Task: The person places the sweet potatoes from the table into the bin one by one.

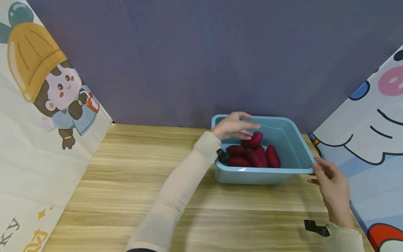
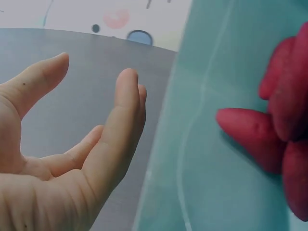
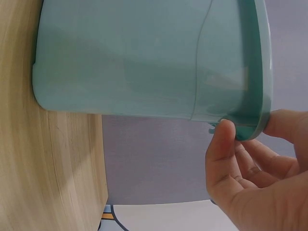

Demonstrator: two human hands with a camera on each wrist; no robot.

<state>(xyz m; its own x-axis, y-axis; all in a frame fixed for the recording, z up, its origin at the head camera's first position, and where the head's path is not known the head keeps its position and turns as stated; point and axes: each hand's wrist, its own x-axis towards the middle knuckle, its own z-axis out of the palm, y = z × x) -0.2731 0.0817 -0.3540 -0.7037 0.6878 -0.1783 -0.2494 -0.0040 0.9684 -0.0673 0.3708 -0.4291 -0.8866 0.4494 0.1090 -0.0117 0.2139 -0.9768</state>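
Note:
A light blue plastic bin (image 1: 262,177) stands on the wooden table, against the back panel. Several dark red, tapered things that look like sweet potatoes (image 1: 273,156) lie together at its left side; some also appear in the left wrist view as a red cluster (image 2: 252,134). Above them, over the bin's left part, is my left hand (image 1: 234,126), its fingers spread and holding nothing. My right hand (image 1: 334,189) pinches the bin's rim at the front right corner. In the right wrist view, the thumb and fingers (image 3: 222,144) sit on either side of that rim (image 3: 264,72).
The wooden table (image 1: 126,182) extends left and in front of the bin. A dark grey-blue panel (image 1: 176,63) rises behind it. Printed cloths with cartoon figures hang at the left (image 1: 31,157) and right (image 1: 371,185).

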